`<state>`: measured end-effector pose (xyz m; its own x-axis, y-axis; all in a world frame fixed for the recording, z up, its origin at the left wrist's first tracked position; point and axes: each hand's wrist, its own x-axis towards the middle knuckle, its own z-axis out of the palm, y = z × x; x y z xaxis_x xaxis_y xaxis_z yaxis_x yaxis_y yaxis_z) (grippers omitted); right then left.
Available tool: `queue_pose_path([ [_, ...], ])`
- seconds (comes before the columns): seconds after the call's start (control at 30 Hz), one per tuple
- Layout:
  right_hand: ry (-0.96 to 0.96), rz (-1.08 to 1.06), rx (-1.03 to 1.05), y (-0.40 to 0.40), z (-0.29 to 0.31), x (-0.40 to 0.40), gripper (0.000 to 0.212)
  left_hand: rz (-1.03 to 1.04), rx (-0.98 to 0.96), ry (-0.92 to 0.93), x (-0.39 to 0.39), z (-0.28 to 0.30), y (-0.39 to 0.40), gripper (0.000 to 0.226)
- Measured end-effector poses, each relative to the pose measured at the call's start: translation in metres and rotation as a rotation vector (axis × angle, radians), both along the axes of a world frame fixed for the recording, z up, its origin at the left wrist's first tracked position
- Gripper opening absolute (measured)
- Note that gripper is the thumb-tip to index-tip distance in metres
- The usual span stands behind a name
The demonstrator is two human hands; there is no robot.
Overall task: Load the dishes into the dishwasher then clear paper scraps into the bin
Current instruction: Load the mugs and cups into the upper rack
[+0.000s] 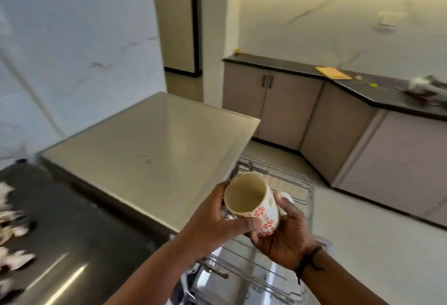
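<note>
Head view, lower centre of the frame: both hands hold a cylindrical ceramic mug [254, 204], cream inside, its glossy white outside printed with red flowers. Left hand [212, 220] grasps it from the left with the thumb across the printed wall; right hand [286, 229] cups it from below and the right, a dark cord at the wrist. Beneath them lies a thin wire dish rack [278, 268] over shiny metal. Flat, matte steel-grey top [150, 135] fills the middle. Crumpled white paper scraps [14, 227], blurred, sit on the dark glossy counter [72, 232] at lower left.
</note>
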<state>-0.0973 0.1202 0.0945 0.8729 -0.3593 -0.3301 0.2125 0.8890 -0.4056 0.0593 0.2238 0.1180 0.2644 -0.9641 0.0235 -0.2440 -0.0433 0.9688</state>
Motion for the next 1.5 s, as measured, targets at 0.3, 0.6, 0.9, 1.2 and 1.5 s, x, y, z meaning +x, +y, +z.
queue_pose_path([
  [0.3, 0.474, -0.106, -0.157, -0.108, -0.059, -0.123, 0.076, -0.249, 0.398, -0.047, -0.092, -0.091, -0.128, 0.076],
  [0.6, 0.876, 0.009, -0.397, -0.131, -0.155, -0.125, 0.058, -0.394, 0.823, -0.431, -0.069, -0.196, -0.136, 0.071],
  [0.9, 1.324, 0.528, -1.397, -0.096, -0.214, -0.080, 0.065, -0.510, 0.906, -0.998, -0.036, -0.270, -0.121, 0.079],
  [1.2, 1.293, 0.831, -1.636, -0.078, -0.240, -0.052, 0.070, -0.483, 0.805, -0.987, -0.031, -0.283, -0.116, 0.074],
  [1.5, 1.322, 0.926, -1.658, -0.067, -0.249, -0.043, 0.072, -0.420, 0.706, -0.996, -0.032, -0.287, -0.112, 0.062],
])
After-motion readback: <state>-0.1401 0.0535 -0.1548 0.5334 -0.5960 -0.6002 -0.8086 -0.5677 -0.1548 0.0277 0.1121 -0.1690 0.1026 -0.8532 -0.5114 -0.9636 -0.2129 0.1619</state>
